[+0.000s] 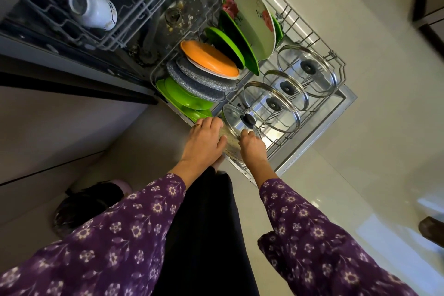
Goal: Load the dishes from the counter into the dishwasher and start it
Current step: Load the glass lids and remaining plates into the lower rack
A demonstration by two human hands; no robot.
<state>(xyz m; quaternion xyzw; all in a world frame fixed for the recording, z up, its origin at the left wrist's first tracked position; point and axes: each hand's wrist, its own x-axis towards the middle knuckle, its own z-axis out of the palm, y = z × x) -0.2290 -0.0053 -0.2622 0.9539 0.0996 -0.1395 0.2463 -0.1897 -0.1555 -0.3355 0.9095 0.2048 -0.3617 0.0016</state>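
The dishwasher's lower rack (336,65) is pulled out over the open door (346,103). It holds a floral plate (249,19), green plates (230,43), an orange plate (209,57), grey speckled plates (204,79) and three upright glass lids (307,69). At the rack's near corner both hands hold a fourth glass lid (234,119) with a black knob. My left hand (204,142) grips its left rim, and my right hand (252,144) pinches the rim just below the knob.
The upper rack (115,38) is slid partly out with two white mugs (93,7) lying in it. Food bits litter the tub floor (175,19). A dark bin (81,206) stands at lower left. Pale tiled floor (360,175) spreads to the right.
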